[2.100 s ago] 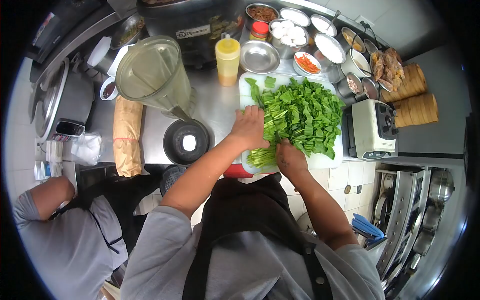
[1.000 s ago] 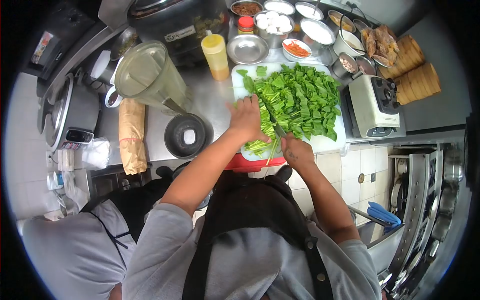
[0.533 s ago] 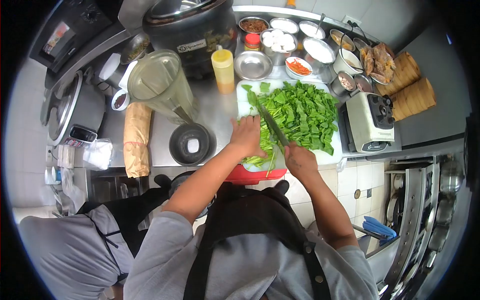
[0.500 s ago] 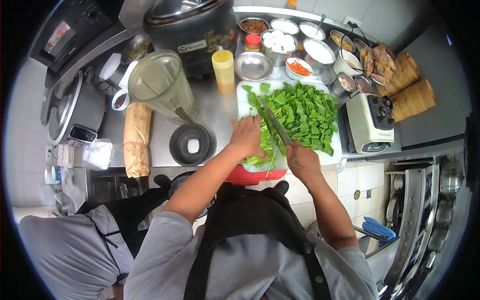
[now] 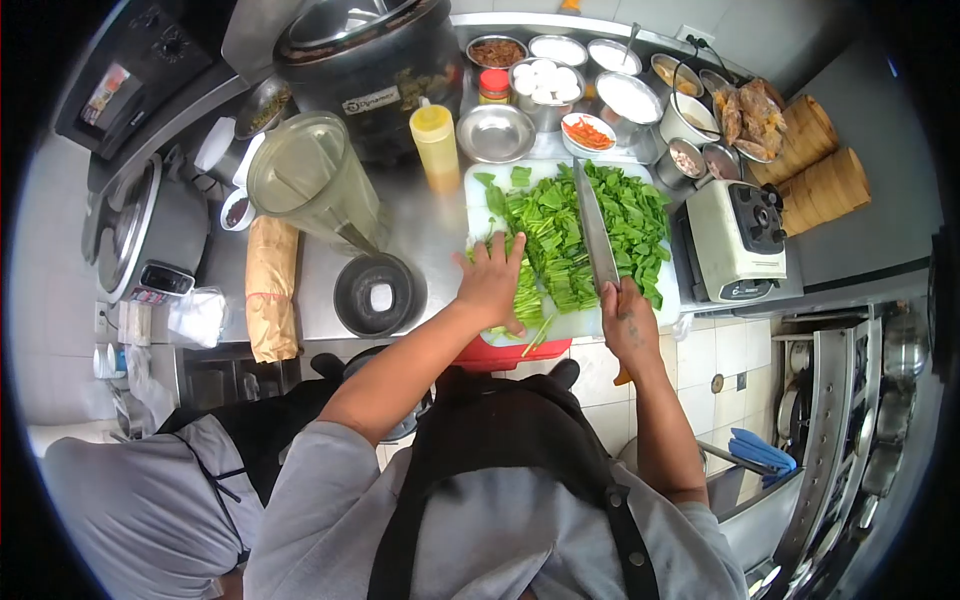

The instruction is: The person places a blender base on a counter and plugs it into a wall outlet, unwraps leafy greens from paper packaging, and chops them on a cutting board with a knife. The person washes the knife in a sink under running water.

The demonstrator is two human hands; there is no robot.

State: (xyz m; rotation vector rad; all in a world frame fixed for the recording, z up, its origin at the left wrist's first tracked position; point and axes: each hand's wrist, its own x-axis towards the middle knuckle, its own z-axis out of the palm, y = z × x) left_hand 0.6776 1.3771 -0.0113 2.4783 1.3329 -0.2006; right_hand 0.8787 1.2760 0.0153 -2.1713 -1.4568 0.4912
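My right hand (image 5: 628, 325) is closed round the handle of a long kitchen knife (image 5: 595, 225), whose yellowish handle end shows below the fist. The blade points away from me over chopped leafy greens (image 5: 630, 215) heaped on a white cutting board (image 5: 655, 318). My left hand (image 5: 490, 285) rests with fingers spread on uncut green stems (image 5: 527, 300) at the board's left side. Some stem ends poke past the board's near edge. How firmly the left hand presses is not visible.
Behind the board stand a steel bowl (image 5: 497, 134), a sauce bottle (image 5: 435, 148) and a bowl of carrot strips (image 5: 588, 133). A blender base (image 5: 735, 240) sits right; a blender jar (image 5: 315, 185) and black bowl (image 5: 372, 294) sit left. Another person (image 5: 150, 510) is at left.
The knife has moved right, from beside my left hand to over the chopped leaves, and its blade points straighter ahead. My left hand stays on the stems with its fingers more spread.
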